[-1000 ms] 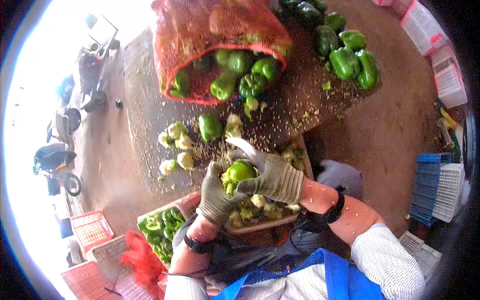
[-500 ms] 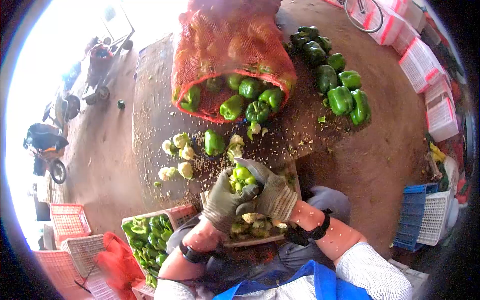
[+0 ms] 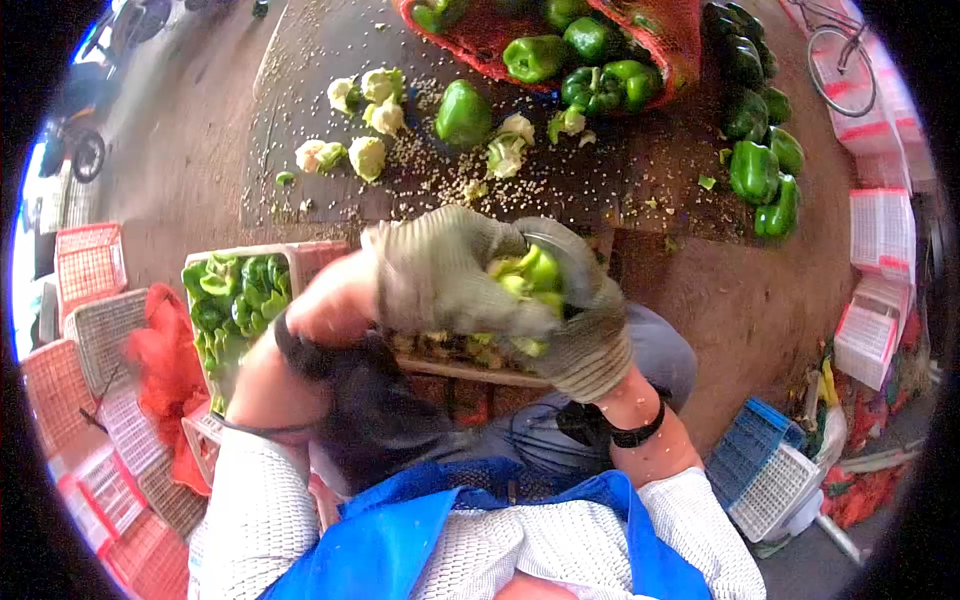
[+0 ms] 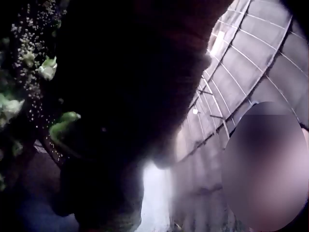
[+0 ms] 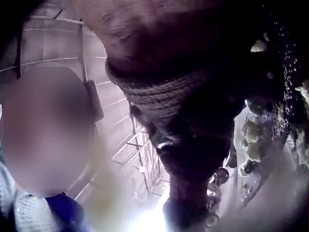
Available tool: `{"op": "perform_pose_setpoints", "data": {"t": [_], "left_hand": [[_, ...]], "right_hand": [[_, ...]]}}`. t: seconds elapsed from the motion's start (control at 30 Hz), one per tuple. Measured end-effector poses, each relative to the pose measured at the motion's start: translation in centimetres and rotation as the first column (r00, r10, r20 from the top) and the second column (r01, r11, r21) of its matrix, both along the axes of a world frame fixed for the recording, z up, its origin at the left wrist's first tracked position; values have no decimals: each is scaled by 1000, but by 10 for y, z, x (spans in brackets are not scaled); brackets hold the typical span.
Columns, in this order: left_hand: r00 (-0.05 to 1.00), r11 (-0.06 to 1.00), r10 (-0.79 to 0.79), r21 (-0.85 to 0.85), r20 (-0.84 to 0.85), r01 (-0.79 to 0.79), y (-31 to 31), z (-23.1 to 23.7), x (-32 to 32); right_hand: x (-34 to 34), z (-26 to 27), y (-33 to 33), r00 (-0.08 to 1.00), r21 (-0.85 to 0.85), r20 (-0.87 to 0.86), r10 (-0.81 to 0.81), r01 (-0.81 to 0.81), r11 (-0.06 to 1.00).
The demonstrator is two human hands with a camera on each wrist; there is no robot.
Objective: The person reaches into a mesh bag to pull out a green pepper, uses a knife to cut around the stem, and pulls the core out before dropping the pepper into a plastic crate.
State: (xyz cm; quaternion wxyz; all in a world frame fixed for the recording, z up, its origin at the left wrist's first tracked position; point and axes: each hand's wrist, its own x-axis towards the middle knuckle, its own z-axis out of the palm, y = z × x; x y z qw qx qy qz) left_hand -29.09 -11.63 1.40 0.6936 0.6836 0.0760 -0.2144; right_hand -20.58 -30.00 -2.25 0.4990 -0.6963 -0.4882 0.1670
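Note:
In the head view my gloved left hand [image 3: 445, 270] holds a light-green bell pepper [image 3: 541, 268] from its left side, the hand slightly blurred. My gloved right hand [image 3: 595, 335] curls around the pepper's right side, gripping a knife that is mostly hidden between glove and pepper. Below both hands, a crate [image 3: 470, 372] of pepper cores is partly covered. Ahead of them, a whole green pepper [image 3: 463, 114] lies on the board among pale cut cores [image 3: 383, 86] and scattered seeds. Both wrist views are dark, showing mainly glove and forearm.
A red mesh sack [image 3: 660, 30] spills green peppers at the board's far side. More peppers [image 3: 754, 172] are lined up to its right. A crate of cut peppers [image 3: 235, 300] stands by my left arm. Blue and white crates [image 3: 755, 455] stand at the right.
The curved blade, clear of the right hand earlier, is now mostly hidden. The left hand has risen and come over the pepper's left side. The head view has shifted, moving the sack up and right.

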Motion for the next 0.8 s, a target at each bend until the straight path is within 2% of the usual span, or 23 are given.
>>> {"op": "perform_pose_setpoints", "data": {"t": [0.03, 0.07, 0.1, 0.17, 0.2, 0.23, 0.3, 0.33, 0.37, 0.4, 0.43, 0.47, 0.5, 0.57, 0.6, 0.63, 0.7, 0.73, 0.8], "left_hand": [[998, 990, -63, -129, 19, 65, 7, -10, -2], [990, 986, -108, -117, 96, 119, 11, -14, -2], [994, 980, -87, -174, 72, 98, 14, -16, 0], [993, 986, -13, -164, 120, 32, 14, -19, 7], [995, 987, 33, -162, 92, -17, 12, -15, 12], [992, 957, 123, -262, -31, -126, 15, -32, 13], [918, 858, 384, -405, 97, -316, 25, -55, 10], [814, 795, 580, -199, -32, -574, 12, -43, 21], [825, 822, 565, -86, 16, -562, 16, -63, 24], [872, 864, 487, 122, 42, -488, 17, -81, 23], [914, 860, 403, 323, 46, -396, 14, -85, 24], [943, 852, 324, 410, 79, -327, 13, -86, 19], [954, 863, 272, 406, 122, -299, 13, -87, 17], [921, 871, 280, 330, 271, -363, 17, -92, 15], [882, 717, 88, 585, 462, -378, 24, -95, 14], [869, 810, 177, 434, 462, -395, 21, -77, 13], [829, 906, 346, 73, 438, -417, 7, -43, 7], [803, 922, 327, 20, 499, -387, -8, -40, 1], [733, 910, 155, 193, 662, -368, -31, -34, 4]], "right_hand": [[0, 6, -2, 998, 11, -55, -2, 2, 1000], [0, 2, -7, 996, -8, -89, 26, -27, 1000], [1, 2, -7, 991, -23, -130, 5, -8, 1000], [6, 5, -4, 978, -41, -200, -51, 44, 998], [10, 11, -1, 967, -109, -246, -73, 47, 993], [11, 10, -3, 957, -112, -270, -109, 81, 990], [15, 4, -7, 932, -115, -315, -179, 150, 982], [18, 3, -9, 931, -18, -308, -197, 201, 979], [21, 0, -14, 871, -34, -446, -206, 213, 976], [24, -3, -18, 789, -50, -573, -219, 233, 971], [29, -3, -22, 773, -57, -598, -212, 223, 973], [34, -4, -25, 756, -64, -621, -206, 214, 975], [39, -5, -30, 781, -98, -595, -191, 165, 981], [35, -1, -27, 623, -40, -769, -145, 179, 983], [35, -4, -30, 646, -54, -752, -128, 133, 990], [35, -7, -32, 669, -68, -735, -109, 88, 994], [34, -12, -29, 691, -74, -713, -119, 94, 993], [32, -14, -27, 687, -73, -717, -118, 94, 993], [29, -15, -21, 616, -44, -785, -68, 53, 998]]}}
